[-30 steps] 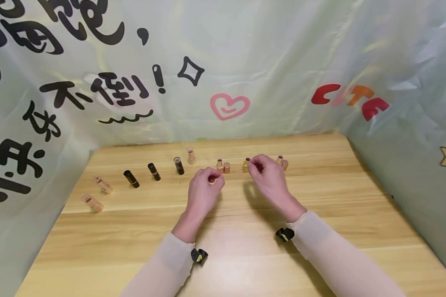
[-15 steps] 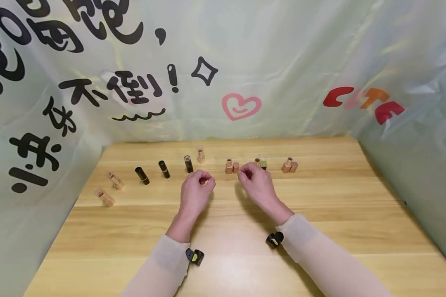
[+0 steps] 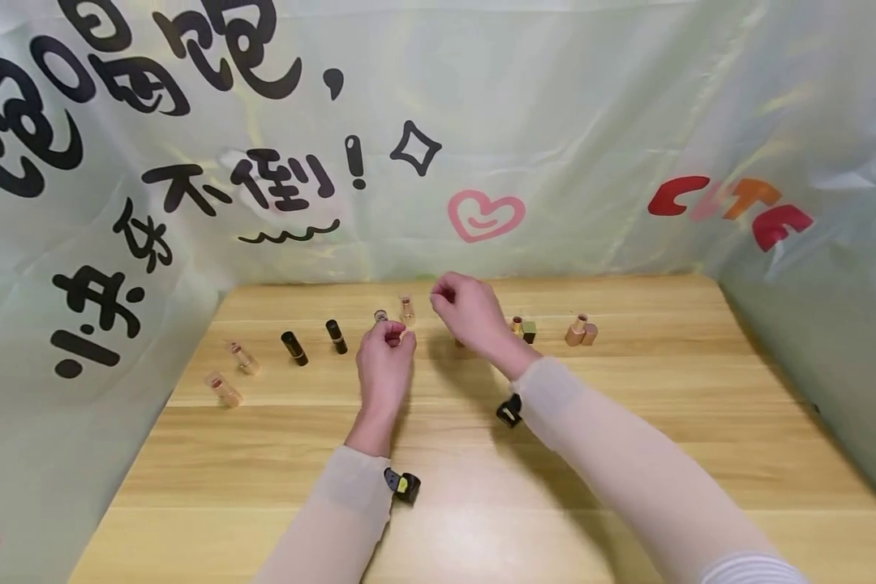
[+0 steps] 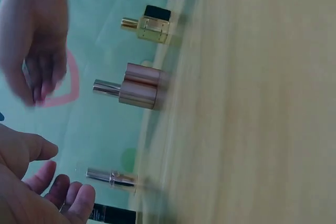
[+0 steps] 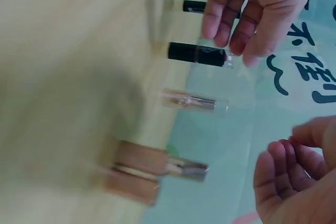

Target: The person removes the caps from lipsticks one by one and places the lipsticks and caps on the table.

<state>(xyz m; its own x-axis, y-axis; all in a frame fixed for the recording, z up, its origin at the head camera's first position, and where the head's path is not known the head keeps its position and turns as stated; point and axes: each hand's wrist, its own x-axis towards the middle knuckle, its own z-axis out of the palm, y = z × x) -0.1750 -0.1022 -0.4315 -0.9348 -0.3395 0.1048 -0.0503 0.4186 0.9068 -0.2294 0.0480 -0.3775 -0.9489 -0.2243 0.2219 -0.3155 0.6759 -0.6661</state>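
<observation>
My left hand (image 3: 384, 365) is raised in front of a black lipstick with a clear top (image 5: 197, 54), hiding most of it in the head view. Its fingers are loosely bent, and nothing shows between them. Farther right and back, my right hand (image 3: 474, 316) hovers with relaxed, bent fingers, also holding nothing. It largely covers an uncapped rose-gold lipstick in the head view. In the left wrist view this rose-gold lipstick (image 4: 139, 95) stands upright beside its cap. Between the hands, towards the back, stands a pink lipstick under a clear cap (image 3: 406, 310).
To the right stand an uncapped gold lipstick (image 4: 154, 27) with a dark-topped cap and another rose-gold lipstick (image 3: 576, 331) beside its cap. Leftward are two black lipsticks, one nearer (image 3: 294, 349) and one farther (image 3: 337, 337), then two clear-capped pink ones. A printed cloth (image 3: 555, 146) hangs behind the wooden table (image 3: 467, 519).
My right hand has moved left and away from me, off the gold lipstick. My left hand has shifted from the rose-gold lipstick to the black one. The head view has turned left.
</observation>
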